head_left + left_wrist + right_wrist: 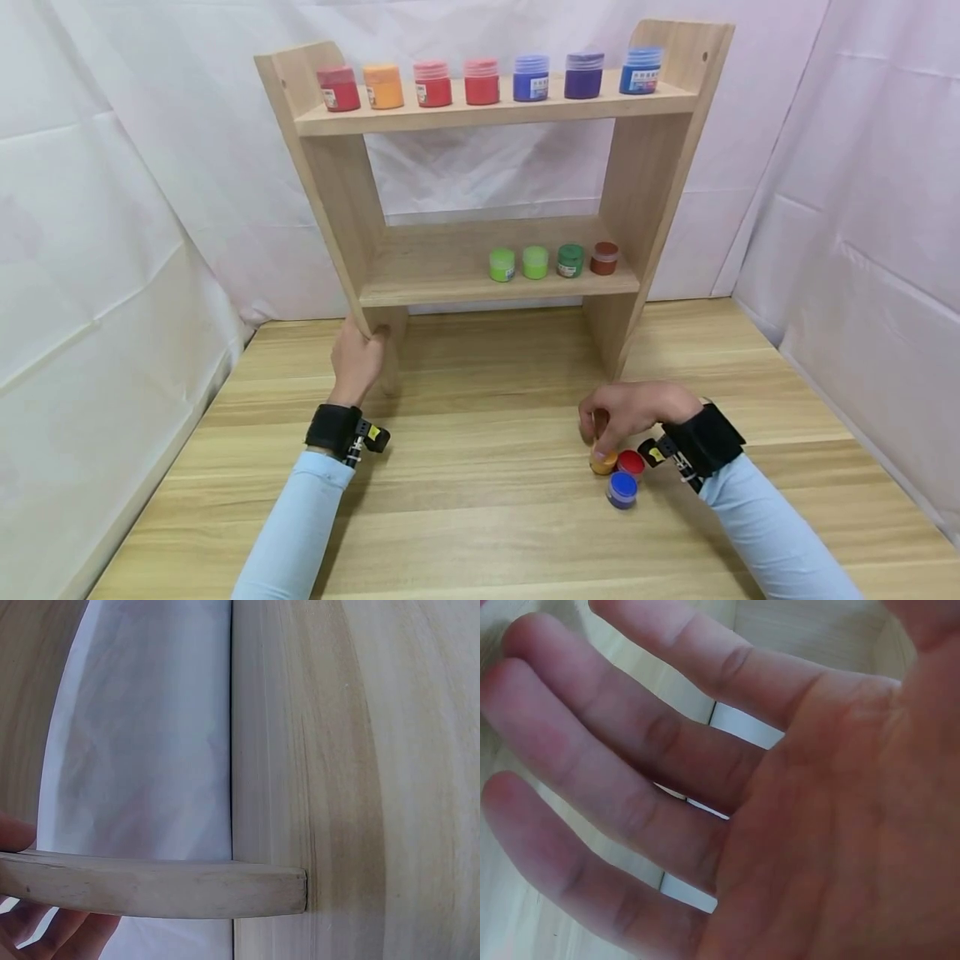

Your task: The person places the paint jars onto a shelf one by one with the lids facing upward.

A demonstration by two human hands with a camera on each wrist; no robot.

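My left hand [357,360] grips the lower left side panel of a wooden shelf [498,296]. In the left wrist view, the thumb and fingers [88,935] lie on either side of that panel [187,889]. Low over the table at right, my right hand [633,410] pinches an orange paint jar [602,463] with thumb and fingertips. A red paint jar [632,463] and a blue paint jar [622,490] stand close beside it. The right wrist view shows the palm and long, slightly bent fingers [607,780]; the jar is outside that view.
Red, orange, blue and purple jars [482,82] line the top shelf. On the lower shelf, two light green jars [535,263], a dark green jar [570,261] and a brown jar [604,258] stand at right. White cloth [112,208] surrounds the wooden table [465,525].
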